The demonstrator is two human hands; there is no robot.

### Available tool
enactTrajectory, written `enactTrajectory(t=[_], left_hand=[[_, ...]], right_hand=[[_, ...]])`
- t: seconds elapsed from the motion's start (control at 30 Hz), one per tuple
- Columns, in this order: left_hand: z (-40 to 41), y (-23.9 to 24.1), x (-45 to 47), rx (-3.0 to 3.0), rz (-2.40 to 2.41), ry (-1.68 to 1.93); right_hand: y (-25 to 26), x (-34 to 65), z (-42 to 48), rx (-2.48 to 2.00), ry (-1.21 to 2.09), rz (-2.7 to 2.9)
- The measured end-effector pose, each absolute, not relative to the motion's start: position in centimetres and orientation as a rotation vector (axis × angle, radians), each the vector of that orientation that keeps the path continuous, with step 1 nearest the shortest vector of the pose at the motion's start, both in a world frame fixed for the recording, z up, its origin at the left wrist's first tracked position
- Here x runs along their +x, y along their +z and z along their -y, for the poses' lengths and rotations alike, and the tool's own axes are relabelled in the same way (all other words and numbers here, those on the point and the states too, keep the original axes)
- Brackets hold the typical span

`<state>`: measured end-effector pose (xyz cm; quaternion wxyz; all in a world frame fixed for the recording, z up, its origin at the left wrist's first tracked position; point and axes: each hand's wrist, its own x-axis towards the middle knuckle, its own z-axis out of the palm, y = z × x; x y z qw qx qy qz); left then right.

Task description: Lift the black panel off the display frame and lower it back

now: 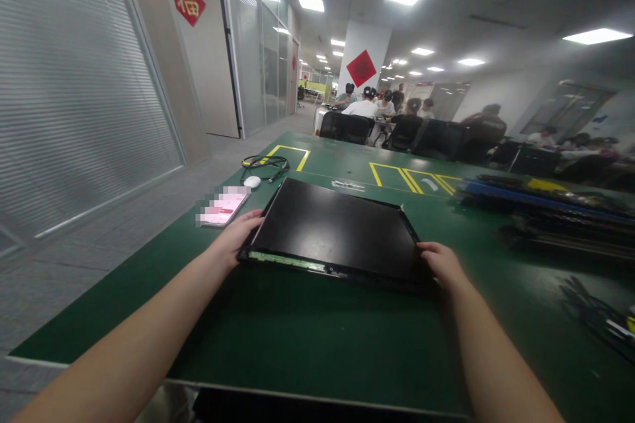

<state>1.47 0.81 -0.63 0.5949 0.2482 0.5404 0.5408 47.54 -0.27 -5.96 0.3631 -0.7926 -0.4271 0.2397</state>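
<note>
A black LCD screen panel (337, 225) with a dark, glossy face is held between my two hands over the green table (317, 337). A green circuit strip (285, 260) runs along its near edge. My left hand (242, 236) grips the panel's left side, its fingers partly hidden by the edge. My right hand (440, 260) pinches the right side, thumb on top and the other fingers mostly out of sight. Whether the panel's underside touches the table, I cannot tell.
Left of the panel lie a phone (225, 206), a white mouse (252, 182) and a coiled black cable (268, 162). A blurred stack of panels (546, 201) stands at the right, with dark tools (595, 310) nearer. Yellow tape (417, 178) marks the far side. Several people sit beyond.
</note>
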Motion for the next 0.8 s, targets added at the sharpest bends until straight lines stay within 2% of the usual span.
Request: enactTrajectory(t=[0.57,0.8], left_hand=[[0.03,-0.06,1.14,0.687,-1.193,1.083],[-0.41,-0.54,1.41,0.776,-1.297,1.160]], right_hand=[[-5.74,47.39,0.39,-2.047,0.591,1.126],[-6.10,47.88,-0.12,-2.114,0.560,1.225]])
